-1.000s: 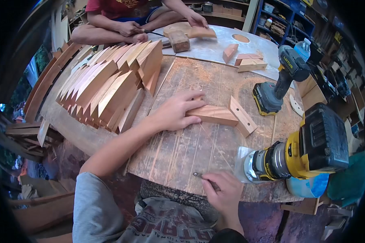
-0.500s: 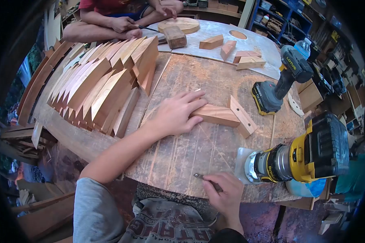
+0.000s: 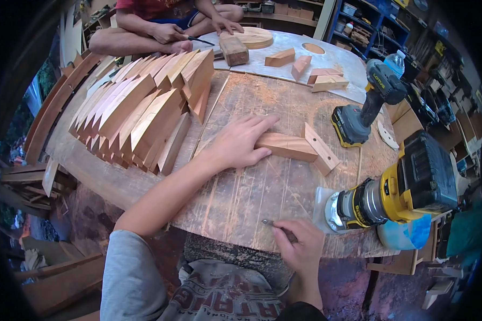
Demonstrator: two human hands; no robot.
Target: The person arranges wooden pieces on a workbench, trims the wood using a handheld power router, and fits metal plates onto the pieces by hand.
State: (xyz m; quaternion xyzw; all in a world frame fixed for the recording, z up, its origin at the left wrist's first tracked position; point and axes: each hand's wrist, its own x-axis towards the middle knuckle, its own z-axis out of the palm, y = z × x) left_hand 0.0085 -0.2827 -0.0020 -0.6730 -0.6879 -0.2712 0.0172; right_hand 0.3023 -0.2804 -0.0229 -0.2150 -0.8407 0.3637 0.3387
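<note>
Tabletop [image 3: 225,208]: wood, scratched, rough, matt. Near dial centre, jointed piece [image 3: 288,146]: smooth wood. Ten o'clock: stacked blocks [image 3: 154,127], bare wood. Five o'clock: I see small tool [image 3: 266,221], shiny like metal. Past three: power tool [image 3: 393,192], yellow plastic, glossy metal collar [image 3: 335,211].

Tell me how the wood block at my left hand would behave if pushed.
The wood block is likely stiff, as it looks thick. Its flat faces suggest sliding, not rolling. Pushed endwise, it would probably nudge the holed piece at its far end.
</note>
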